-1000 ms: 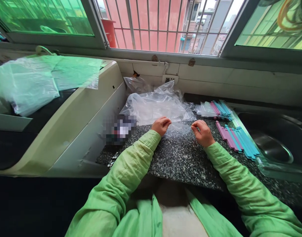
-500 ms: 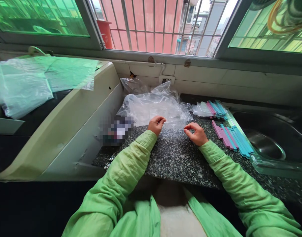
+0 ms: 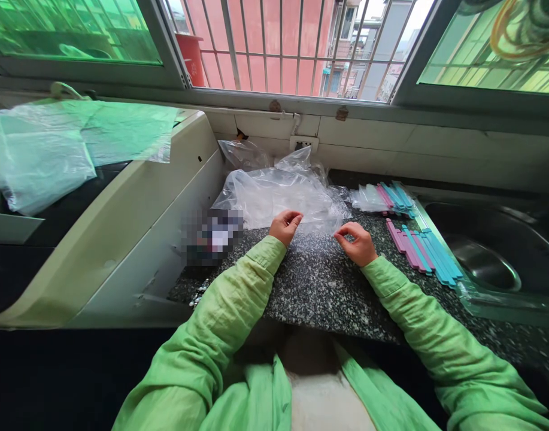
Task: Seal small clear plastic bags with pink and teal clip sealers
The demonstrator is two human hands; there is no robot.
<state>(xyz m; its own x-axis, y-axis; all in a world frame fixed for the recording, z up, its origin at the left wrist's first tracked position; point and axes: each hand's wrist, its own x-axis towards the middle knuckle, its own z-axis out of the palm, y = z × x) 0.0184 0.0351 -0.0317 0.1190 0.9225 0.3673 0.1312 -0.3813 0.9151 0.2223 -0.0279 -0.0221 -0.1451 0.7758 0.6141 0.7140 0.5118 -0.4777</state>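
Observation:
My left hand (image 3: 286, 227) is closed, thumb against curled fingers, at the front edge of a heap of clear plastic bags (image 3: 278, 194). To its right, my right hand (image 3: 357, 242) makes a pinch beside the heap's near right corner. Thin see-through film shows between the two hands, and I cannot make out whether either pinch grips it. Flat pink strips (image 3: 406, 248) and blue strips (image 3: 438, 257) lie in a row to the right of my right hand. Behind them is a clear packet (image 3: 368, 197) with more pink and blue strips.
A metal sink (image 3: 483, 263) bounds the speckled stone counter (image 3: 319, 287) on the right. On the left stands a large pale machine (image 3: 166, 179) with plastic film (image 3: 45, 155) draped over it. A blurred-out object (image 3: 215, 236) sits beside it. A barred window is behind.

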